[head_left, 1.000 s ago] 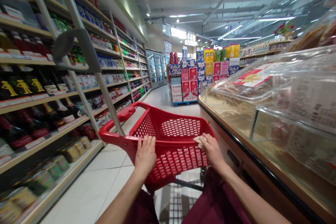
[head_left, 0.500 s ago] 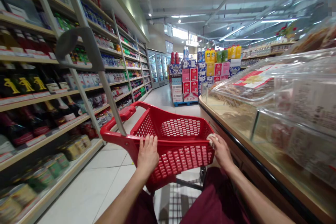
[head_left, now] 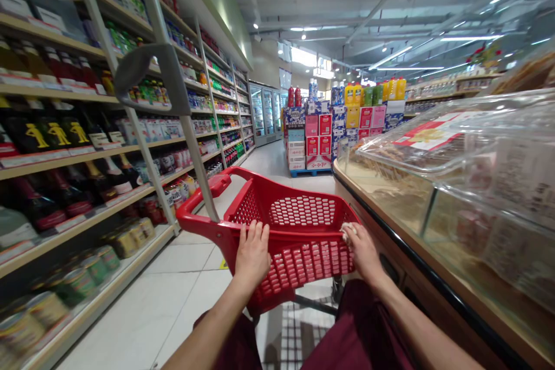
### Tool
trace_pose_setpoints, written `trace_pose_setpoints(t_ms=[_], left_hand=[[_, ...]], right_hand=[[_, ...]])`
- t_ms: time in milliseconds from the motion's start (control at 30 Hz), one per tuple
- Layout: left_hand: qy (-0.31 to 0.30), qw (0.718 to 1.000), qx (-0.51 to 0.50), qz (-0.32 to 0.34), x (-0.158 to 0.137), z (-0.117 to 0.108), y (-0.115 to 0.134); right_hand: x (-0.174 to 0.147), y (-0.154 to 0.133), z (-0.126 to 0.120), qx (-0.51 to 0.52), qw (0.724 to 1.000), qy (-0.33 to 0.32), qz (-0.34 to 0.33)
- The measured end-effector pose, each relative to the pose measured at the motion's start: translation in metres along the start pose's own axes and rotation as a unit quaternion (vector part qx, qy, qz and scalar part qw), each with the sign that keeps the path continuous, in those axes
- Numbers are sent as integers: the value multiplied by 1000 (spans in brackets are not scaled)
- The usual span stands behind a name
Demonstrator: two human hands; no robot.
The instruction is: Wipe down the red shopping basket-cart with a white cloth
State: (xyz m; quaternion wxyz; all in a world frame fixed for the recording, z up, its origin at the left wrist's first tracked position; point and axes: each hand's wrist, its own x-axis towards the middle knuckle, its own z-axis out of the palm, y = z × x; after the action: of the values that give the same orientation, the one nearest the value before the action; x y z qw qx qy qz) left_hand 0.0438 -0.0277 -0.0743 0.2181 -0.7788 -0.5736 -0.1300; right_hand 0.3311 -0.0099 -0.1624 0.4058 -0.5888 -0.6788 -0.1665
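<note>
Head view: beside the counter [head_left: 403, 240], the red cart [head_left: 277, 235] is standing, the left hand [head_left: 254, 251] resting over its near rim [head_left: 307, 236], grip unclear, the right hand [head_left: 362, 250] pinching a pale cloth [head_left: 347, 232] there. Cleaning looks unfinished; how much is done isn't showing.

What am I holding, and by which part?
Your right hand holds a bunched cloth at the cart rim; which part can't be told. Your left hand lies over the rim, grip unclear.
</note>
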Motion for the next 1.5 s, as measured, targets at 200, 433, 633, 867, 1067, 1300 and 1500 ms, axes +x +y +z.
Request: trace_pose_setpoints(t_ms=[200, 433, 633, 867, 1067, 1300, 1500], left_hand=[[2, 1000, 12, 7, 0, 1, 0], [18, 1000, 21, 8, -1, 5, 1], [26, 999, 23, 22, 0, 4, 1], [24, 1000, 19, 8, -1, 5, 5], [3, 1000, 10, 15, -2, 2, 4], [9, 1000, 14, 7, -1, 1, 7], [-4, 1000, 15, 11, -2, -1, 6]], right_hand=[[4, -52, 20, 50, 992, -10, -115], [2, 7, -8, -16, 1000, 23, 2], [4, -40, 12, 31, 995, -19, -94], [-1, 4, 1, 6, 1000, 17, -8], [1, -12, 8, 46, 996, -15, -71], [-2, 3, -1, 29, 999, 11, -11], [3, -5, 3, 44, 997, -17, -54]])
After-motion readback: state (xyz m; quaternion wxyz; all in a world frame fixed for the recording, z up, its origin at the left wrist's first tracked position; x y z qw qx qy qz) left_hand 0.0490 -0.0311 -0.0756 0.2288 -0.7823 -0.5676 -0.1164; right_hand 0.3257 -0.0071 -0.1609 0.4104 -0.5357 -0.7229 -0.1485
